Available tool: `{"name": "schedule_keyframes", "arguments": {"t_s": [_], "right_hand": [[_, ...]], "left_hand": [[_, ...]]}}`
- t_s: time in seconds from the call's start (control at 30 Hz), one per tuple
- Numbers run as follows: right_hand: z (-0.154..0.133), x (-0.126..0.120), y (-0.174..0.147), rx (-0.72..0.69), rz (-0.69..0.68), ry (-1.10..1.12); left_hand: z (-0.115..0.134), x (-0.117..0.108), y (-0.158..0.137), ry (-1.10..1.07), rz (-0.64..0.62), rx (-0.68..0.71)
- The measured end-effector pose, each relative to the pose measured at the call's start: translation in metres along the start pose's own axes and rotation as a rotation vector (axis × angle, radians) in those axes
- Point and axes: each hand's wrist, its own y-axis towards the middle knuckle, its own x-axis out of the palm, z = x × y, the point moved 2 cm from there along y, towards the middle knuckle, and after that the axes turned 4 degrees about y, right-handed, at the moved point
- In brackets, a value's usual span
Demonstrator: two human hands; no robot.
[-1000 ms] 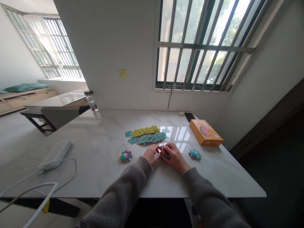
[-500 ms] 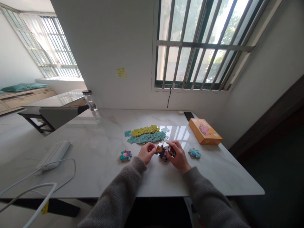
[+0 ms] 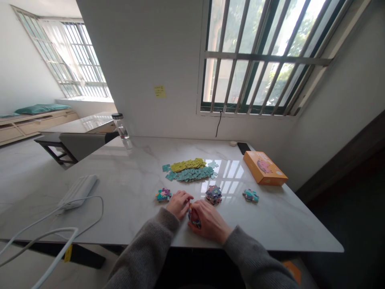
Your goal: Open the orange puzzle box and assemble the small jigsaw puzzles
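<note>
My right hand [image 3: 209, 218] is closed around a small stack of puzzle pieces [image 3: 195, 218] near the front of the table. Its fingers cover much of that stack. Close against it, my left hand [image 3: 179, 204] has curled fingers, with thumb and fingertips at an orange-edged puzzle piece [image 3: 190, 205], mostly hidden between the hands. Just behind my right hand stands a pile of dark purple puzzle pieces [image 3: 213, 194]. Left of my left hand lies a colourful pile of puzzle pieces [image 3: 163, 195]. A teal pile of puzzle pieces [image 3: 250, 195] sits to the right.
Yellow-green puzzle pieces [image 3: 188, 165] and light teal puzzle pieces [image 3: 192, 174] lie overlapped in rows behind. An orange box [image 3: 264, 168] and a black phone [image 3: 243, 148] are at the right. A white power strip [image 3: 80, 192] with cables and a bottle [image 3: 121, 126] stand left.
Both hands have moved toward the table's front edge, away from the dark pile, which now stands uncovered. My right hand now grips a stack there. The view has shifted slightly.
</note>
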Motion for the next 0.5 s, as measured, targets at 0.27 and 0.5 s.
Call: {"name": "schedule_keyframes", "arguments": {"t_s": [0.27,0.5], "right_hand": [[0.005,0.004,0.001,0.136,0.032,0.006],[0.0,0.004,0.001,0.152,0.0,-0.028]], "left_hand": [[0.005,-0.009,-0.027,-0.108,0.047,-0.054],[0.016,-0.01,-0.034,-0.187,0.01,0.102]]}}
